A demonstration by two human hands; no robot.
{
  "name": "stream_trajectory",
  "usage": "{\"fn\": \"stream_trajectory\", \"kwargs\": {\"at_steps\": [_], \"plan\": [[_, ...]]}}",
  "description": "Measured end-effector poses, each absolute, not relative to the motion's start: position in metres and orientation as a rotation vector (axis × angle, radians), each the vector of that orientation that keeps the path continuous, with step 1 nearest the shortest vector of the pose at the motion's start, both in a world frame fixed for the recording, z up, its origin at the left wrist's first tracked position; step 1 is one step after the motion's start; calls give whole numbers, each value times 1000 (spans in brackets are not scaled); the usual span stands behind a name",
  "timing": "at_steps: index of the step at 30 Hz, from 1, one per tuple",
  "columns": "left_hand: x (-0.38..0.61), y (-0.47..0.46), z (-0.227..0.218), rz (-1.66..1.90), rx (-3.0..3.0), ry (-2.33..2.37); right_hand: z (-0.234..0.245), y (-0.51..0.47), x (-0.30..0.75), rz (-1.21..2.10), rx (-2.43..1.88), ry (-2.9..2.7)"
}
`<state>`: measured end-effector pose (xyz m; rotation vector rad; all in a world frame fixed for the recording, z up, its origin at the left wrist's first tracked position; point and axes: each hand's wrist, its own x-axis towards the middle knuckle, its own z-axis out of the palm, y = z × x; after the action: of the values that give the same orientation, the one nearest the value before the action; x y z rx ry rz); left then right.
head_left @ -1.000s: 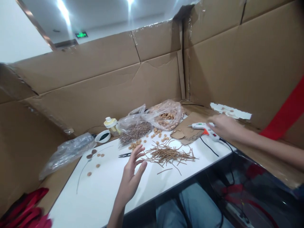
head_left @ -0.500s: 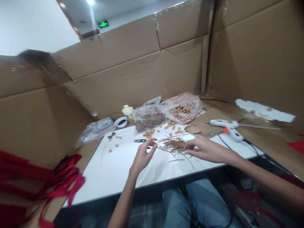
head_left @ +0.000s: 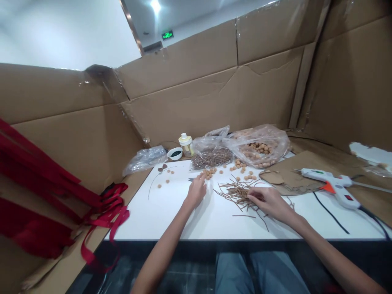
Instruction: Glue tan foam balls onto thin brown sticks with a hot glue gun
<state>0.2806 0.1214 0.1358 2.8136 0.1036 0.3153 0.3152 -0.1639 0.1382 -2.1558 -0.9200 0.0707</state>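
On the white tabletop [head_left: 171, 220], my left hand [head_left: 197, 191] reaches forward with its fingers extended, at the near left edge of a cluster of small round tan beads [head_left: 210, 173]. Under or beside that hand, most of a pair of dark thread snips is covered; only a tip [head_left: 190, 179] shows. My right hand [head_left: 271, 201] rests on the right side of a heap of thin brown twigs [head_left: 234, 191], thumb and fingers closed together on some of them. Which twigs are in its grasp is partly hidden by the fingers.
Behind lie a bag of twigs [head_left: 211, 158], a bag of beads [head_left: 260, 149], a jar [head_left: 185, 145] and a bowl [head_left: 175, 154]. A glue gun [head_left: 332, 185] with its cord is on the right. Red ribbons [head_left: 105, 212] hang left. Cardboard walls [head_left: 190, 98] surround the table.
My left hand has moved forward to the beads and over the snips. My right hand has settled lower onto the twigs. The view has turned left.
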Motion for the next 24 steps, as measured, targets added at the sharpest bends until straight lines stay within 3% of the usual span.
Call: {"fn": "stream_trajectory", "kwargs": {"at_steps": [7, 13, 18, 24], "plan": [[316, 122, 121, 340, 2805, 88, 142, -233, 287, -74, -2238, -556], [333, 117, 117, 412, 2693, 33, 110, -335, 290, -256, -2756, 298], [335, 103, 124, 481, 2503, -6, 104, -348, 325, -125, -2876, 177], [318, 81, 128, 419, 2167, 8, 104, -340, 363, -58, -2716, 93]]}}
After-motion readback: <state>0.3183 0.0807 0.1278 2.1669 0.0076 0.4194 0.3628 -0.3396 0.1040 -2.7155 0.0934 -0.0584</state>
